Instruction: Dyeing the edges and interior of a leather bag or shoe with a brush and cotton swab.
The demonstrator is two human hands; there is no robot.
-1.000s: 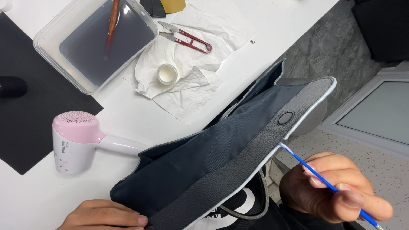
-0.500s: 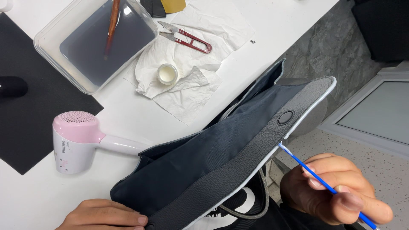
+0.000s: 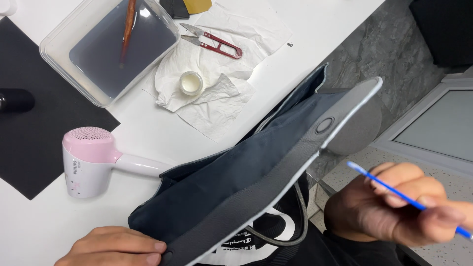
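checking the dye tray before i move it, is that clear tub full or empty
Not empty: the clear tub holds shallow dark liquid, with a brown stick lying in it.

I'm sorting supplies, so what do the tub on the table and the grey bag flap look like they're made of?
The tub looks like clear, glossy plastic: you see dark liquid through its walls. The grey bag flap seems pebbled leather or faux leather, matte, with a pale painted-looking edge; which one is unclear.

We see a clear rectangular plastic tub (image 3: 54, 54) of dark liquid on the white table, a brown-handled brush (image 3: 127, 29) lying in it. Right of the tub, red-handled thread snips (image 3: 212, 43) and a small white round pot (image 3: 191, 82) rest on crumpled white paper (image 3: 221, 98). Below the tub lies a pink and white hair dryer (image 3: 91, 160), beside a black mat (image 3: 34, 143).
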